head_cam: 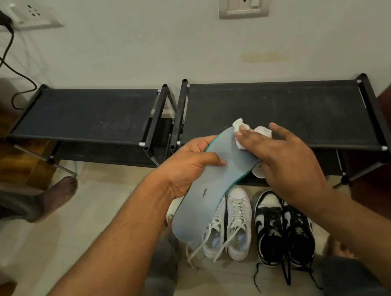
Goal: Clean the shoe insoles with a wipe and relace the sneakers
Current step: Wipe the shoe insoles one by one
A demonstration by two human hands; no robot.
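Our left hand (189,166) gripped the grey insole (205,197); our right hand (286,159) pressed a white wipe (239,125) on it, fingers (251,136) flat. Wiping step; next, we judged, stroke heelward.

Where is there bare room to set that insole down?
The insole could go on the left rack or right rack: both tops are bare. Floor tiles between the bare foot and white sneakers are free. Crowded: around the black-and-white sneakers, laces trailing.
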